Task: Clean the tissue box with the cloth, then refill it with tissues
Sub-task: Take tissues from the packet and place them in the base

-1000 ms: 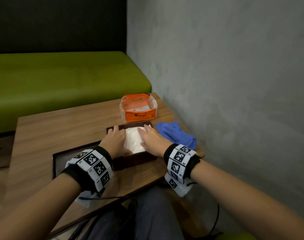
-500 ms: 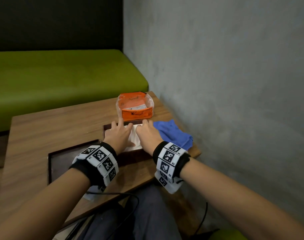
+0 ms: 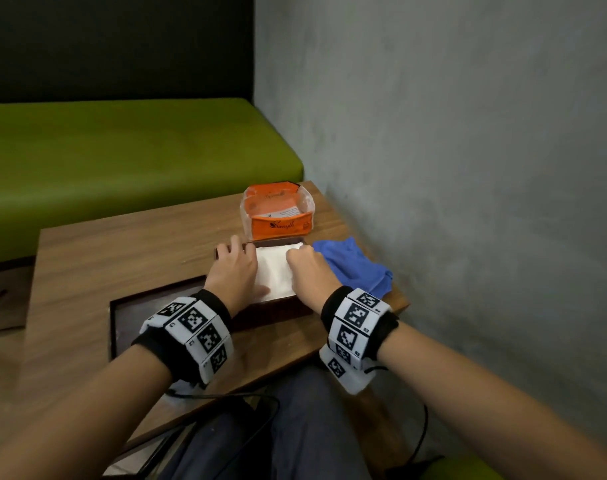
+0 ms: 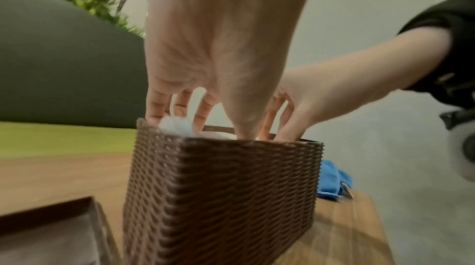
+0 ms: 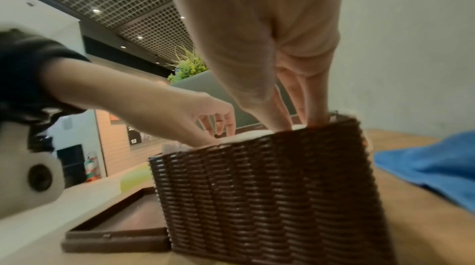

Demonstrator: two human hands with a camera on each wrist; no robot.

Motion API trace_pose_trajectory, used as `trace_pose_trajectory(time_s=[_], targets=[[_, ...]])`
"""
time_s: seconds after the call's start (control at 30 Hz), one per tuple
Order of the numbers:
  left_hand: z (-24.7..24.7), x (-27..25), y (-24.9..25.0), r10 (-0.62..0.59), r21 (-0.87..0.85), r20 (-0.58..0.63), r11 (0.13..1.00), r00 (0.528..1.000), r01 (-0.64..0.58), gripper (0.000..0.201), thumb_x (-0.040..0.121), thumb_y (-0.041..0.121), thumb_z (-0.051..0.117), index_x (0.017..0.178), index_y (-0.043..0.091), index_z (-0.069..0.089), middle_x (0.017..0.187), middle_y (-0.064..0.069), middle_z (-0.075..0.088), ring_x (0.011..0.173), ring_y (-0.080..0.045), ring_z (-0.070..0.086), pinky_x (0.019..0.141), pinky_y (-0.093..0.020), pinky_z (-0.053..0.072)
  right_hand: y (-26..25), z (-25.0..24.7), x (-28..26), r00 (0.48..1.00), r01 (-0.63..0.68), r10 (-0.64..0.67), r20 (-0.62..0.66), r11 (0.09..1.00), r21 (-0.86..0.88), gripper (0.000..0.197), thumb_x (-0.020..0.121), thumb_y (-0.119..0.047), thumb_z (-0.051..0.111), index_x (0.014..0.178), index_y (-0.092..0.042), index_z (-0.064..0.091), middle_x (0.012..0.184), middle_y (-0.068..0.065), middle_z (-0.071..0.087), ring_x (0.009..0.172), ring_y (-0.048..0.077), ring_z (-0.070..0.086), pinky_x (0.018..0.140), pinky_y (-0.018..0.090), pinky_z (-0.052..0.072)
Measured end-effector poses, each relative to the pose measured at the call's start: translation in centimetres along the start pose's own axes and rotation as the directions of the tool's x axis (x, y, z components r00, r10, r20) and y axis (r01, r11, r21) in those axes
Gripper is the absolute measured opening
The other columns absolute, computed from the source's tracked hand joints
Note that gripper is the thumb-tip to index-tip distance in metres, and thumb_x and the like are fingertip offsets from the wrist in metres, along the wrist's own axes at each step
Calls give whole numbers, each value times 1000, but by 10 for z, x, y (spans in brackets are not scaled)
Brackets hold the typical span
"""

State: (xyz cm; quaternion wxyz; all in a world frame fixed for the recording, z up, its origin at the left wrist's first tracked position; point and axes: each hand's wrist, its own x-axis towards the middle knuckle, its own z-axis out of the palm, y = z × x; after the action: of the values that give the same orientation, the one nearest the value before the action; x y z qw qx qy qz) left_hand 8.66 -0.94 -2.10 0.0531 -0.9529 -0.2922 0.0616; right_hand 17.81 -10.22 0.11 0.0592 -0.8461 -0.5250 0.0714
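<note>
In the head view, the brown woven tissue box [image 3: 271, 308] stood at the centre of the frame on the wooden worktop [image 3: 122, 251], its top uncovered and a white stack of tissues [image 3: 274, 271] filling it to the rim. The left hand [image 3: 234, 271] lay over the left part of the stack, fingers straight and spread, fingertips down at the far left edge of the box. The left wrist view showed those fingers [image 4: 156, 105] reaching into the box beside the tissues [image 4: 174, 125], nothing held. The right hand [image 3: 310, 273] lay over the right part, fingers straight, their tips pushed down between the tissues and the box wall, as the right wrist view showed [image 5: 316, 107]; it held nothing either. The blue cloth [image 3: 354, 268] lay crumpled on the worktop just right of the box, beside the grey wall. Above the box in the frame sat an orange tissue packet [image 3: 278, 216], torn open. Left of the box, low in the frame, the brown lid [image 3: 149, 306] lay flat with its inner side up.
</note>
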Motion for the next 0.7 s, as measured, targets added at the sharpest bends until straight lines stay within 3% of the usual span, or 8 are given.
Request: trace_pose_trajectory(time_s=[0.2,0.3,0.37,0.47,0.57,0.63,0.7], targets=[[-2,-5,4,-10,-23,46,1000,999,11,68,83,52,54,125,2,37,124,-17,45,108,-30,49,92,-36,43,0,0,1,991,-72,81,103,993,-91,28,86,10,44,111,3,52,126,25,47,105,37,57,84,39,47],[-4,-8,5,-6,-229,111,973,994,31,66,81,41,63,127,3,35,128,-20,38,115,-38,45,98,-41,39,-1,-1,8,994,-60,62,91,998,-20,26,85,5,49,111,1,52,124,23,49,109,37,54,85,40,47],[-2,-5,7,9,-345,149,938,989,43,63,81,35,65,127,5,34,130,-20,35,119,-42,41,102,-45,36,-3,2,17,998,-17,18,64,1000,-20,31,89,-11,54,119,-4,50,126,19,48,116,37,48,92,42,43],[4,1,6,27,-381,190,923,981,48,70,83,37,62,135,5,29,133,-21,34,126,-41,33,108,-45,27,-3,16,22,972,-11,3,236,999,31,51,93,-32,49,138,-15,33,138,19,36,130,38,33,107,47,29],[2,-2,1,53,-468,227,882,972,62,78,82,39,62,141,7,22,141,-21,29,133,-39,25,113,-45,20,5,26,22,925,-51,12,380,995,92,65,95,-41,43,148,-23,9,154,19,11,143,39,1,118,48,4],[-1,-9,-1,38,-526,115,850,993,29,71,80,40,63,135,7,33,137,-19,32,129,-37,30,109,-44,29,8,26,23,936,-50,4,352,991,122,66,94,-39,46,147,-22,12,152,18,15,142,39,4,118,48,8],[-4,-16,-3,-33,-381,-143,924,989,-24,56,79,45,59,115,3,49,119,-18,45,109,-33,44,91,-40,42,8,23,21,981,-23,-8,194,987,159,60,91,-35,52,144,-21,26,145,17,28,137,37,21,115,48,22]])
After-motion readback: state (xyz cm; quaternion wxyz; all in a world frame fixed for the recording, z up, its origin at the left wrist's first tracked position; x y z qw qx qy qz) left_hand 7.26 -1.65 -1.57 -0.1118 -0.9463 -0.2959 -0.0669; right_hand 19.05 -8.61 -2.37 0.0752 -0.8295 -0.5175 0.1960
